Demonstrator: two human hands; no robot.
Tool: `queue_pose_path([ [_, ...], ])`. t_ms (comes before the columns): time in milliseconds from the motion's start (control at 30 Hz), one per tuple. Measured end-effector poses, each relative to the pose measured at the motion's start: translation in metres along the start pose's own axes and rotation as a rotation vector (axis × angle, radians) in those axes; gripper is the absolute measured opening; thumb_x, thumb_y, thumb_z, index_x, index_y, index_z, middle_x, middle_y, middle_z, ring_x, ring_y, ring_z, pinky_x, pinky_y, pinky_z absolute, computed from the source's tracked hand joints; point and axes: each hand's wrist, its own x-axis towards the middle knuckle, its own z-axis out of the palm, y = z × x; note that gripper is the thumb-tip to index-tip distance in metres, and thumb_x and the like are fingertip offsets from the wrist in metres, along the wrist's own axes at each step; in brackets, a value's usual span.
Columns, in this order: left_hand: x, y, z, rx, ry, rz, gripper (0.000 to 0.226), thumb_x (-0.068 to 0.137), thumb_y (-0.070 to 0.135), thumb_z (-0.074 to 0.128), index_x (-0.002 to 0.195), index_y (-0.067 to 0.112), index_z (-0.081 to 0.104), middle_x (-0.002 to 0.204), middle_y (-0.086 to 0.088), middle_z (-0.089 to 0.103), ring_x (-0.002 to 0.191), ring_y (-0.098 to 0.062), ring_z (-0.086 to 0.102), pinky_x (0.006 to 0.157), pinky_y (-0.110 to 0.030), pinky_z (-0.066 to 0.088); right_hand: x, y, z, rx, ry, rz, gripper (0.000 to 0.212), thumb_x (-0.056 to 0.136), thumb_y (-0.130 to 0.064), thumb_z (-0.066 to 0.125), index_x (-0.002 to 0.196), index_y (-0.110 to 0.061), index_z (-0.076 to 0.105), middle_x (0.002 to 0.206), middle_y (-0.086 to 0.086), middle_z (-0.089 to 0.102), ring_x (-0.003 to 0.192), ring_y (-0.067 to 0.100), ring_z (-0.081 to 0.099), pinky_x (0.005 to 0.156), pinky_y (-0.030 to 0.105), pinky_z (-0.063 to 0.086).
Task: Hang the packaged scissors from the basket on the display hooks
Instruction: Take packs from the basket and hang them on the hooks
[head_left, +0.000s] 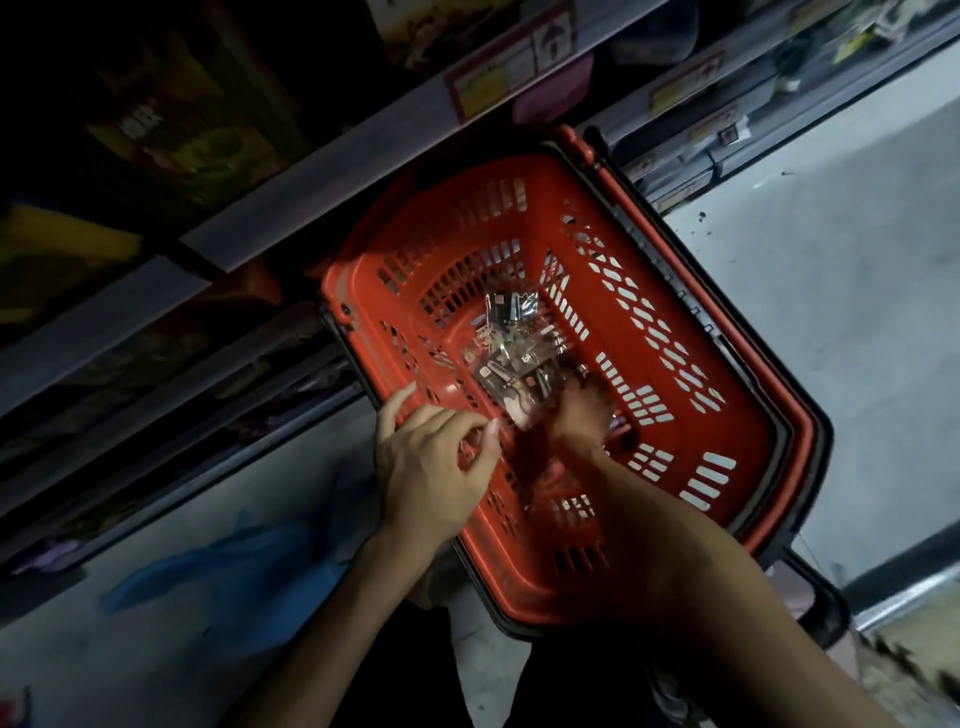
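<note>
Head view, red basket (364, 276) holding packaged scissors (511, 356), right hand (577, 413) inside

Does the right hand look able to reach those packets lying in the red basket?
Probably yes: the basket is open-topped, the right hand is down inside it right by the packets, and nothing covers them. Blur hides whether it touches one.

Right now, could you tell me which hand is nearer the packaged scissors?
Right. The right hand is down beside the packaged scissors; the left hand is at the basket rim.
</note>
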Motion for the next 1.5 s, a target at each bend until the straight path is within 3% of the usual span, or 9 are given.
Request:
queue_pose_path([
  [200, -0.001, 0.000, 0.001, -0.016, 0.021, -0.009, 0.028, 0.100, 0.042, 0.061, 0.082, 0.026, 0.075, 0.078, 0.014, 0.073, 0.078, -0.011, 0.067, 0.120, -0.044, 0.032, 0.021, 0.027, 0.027, 0.013, 0.006, 0.081, 0.071, 0.083, -0.045, 0.073, 0.144, -0.017, 0.047, 0.142, 0.026, 0.048, 0.133, 0.048, 0.049, 0.110, 0.060, 0.042],
  [367, -0.001, 0.000, 0.004, -0.017, 0.028, -0.019, 0.025, 0.099, 0.041, 0.064, 0.082, 0.027, 0.076, 0.077, 0.014, 0.073, 0.078, -0.011, 0.067, 0.120, -0.042, 0.031, 0.001, 0.010, 0.016, -0.033, 0.065, 0.140, 0.053, 0.095, -0.023, 0.068, 0.142, -0.013, 0.048, 0.146, 0.029, 0.044, 0.134, 0.049, 0.048, 0.110, 0.065, 0.041],
  [633, -0.001, 0.001, 0.001, 0.007, 0.030, -0.003, 0.027, 0.099, 0.038, 0.064, 0.077, 0.025, 0.075, 0.074, 0.014, 0.072, 0.074, -0.010, 0.064, 0.118, -0.044, 0.034, -0.021, 0.009, -0.023, 0.149, -0.044, -0.110, 0.043, 0.092, -0.009, 0.069, 0.132, -0.015, 0.055, 0.123, 0.010, 0.063, 0.101, 0.024, 0.066, 0.072, 0.024, 0.041],
  [800, 0.001, 0.003, -0.005, 0.041, -0.024, 0.024, 0.032, 0.100, 0.040, 0.060, 0.073, 0.025, 0.071, 0.070, 0.013, 0.069, 0.073, -0.011, 0.062, 0.118, -0.039, 0.032, -0.073, -0.003, -0.091, 0.617, 0.036, -0.023, 0.032, 0.084, -0.022, 0.084, 0.112, -0.019, 0.070, 0.095, -0.010, 0.066, 0.086, 0.011, 0.064, 0.060, 0.014, 0.040],
  [900, 0.001, 0.001, -0.008, 0.009, -0.061, 0.031, 0.025, 0.100, 0.038, 0.061, 0.080, 0.028, 0.073, 0.075, 0.016, 0.072, 0.076, -0.009, 0.064, 0.115, -0.035, 0.030, -0.107, -0.006, -0.136, 0.993, -0.037, 0.071, 0.037, 0.072, -0.021, 0.093, 0.100, -0.023, 0.069, 0.101, -0.004, 0.075, 0.086, 0.016, 0.073, 0.079, 0.037, 0.062],
  [1067, 0.009, 0.015, -0.032, -0.273, -0.165, -0.189, 0.013, 0.102, 0.042, 0.063, 0.107, 0.034, 0.072, 0.092, 0.021, 0.071, 0.094, -0.003, 0.058, 0.106, -0.030, 0.035, -0.167, 0.003, -0.194, 1.172, -0.054, -0.030, 0.035, 0.074, -0.025, 0.091, 0.097, -0.030, 0.064, 0.096, -0.006, 0.074, 0.083, 0.015, 0.075, 0.077, 0.036, 0.064],
  [1233, 0.032, 0.053, -0.086, -1.057, -0.362, -0.513, 0.014, 0.106, 0.034, 0.060, 0.110, 0.027, 0.072, 0.109, 0.009, 0.076, 0.107, -0.014, 0.069, 0.085, -0.016, 0.052, -0.225, 0.013, -0.219, 1.270, -0.169, -0.065, 0.057, 0.071, -0.029, 0.093, 0.121, -0.017, 0.067, 0.107, 0.007, 0.079, 0.093, 0.029, 0.078, 0.088, 0.055, 0.061],
  [1367, 0.026, 0.074, -0.109, -1.309, -0.576, -0.557, 0.031, 0.094, 0.026, 0.071, 0.119, 0.008, 0.074, 0.113, -0.014, 0.079, 0.101, -0.032, 0.076, 0.092, -0.039, 0.059, -0.265, 0.011, -0.233, 1.296, -0.156, -0.129, 0.055, 0.073, -0.023, 0.089, 0.122, -0.018, 0.065, 0.106, 0.005, 0.079, 0.093, 0.028, 0.078, 0.087, 0.051, 0.062],
  [1500, 0.017, 0.087, -0.116, -1.323, -0.508, -0.568, 0.033, 0.086, 0.015, 0.082, 0.116, 0.006, 0.075, 0.114, -0.025, 0.076, 0.100, -0.040, 0.075, 0.098, -0.054, 0.058, -0.288, 0.012, -0.240, 1.292, -0.042, -0.160, 0.052, 0.078, -0.017, 0.088, 0.123, -0.017, 0.062, 0.106, 0.002, 0.079, 0.092, 0.022, 0.078, 0.081, 0.040, 0.064],
])
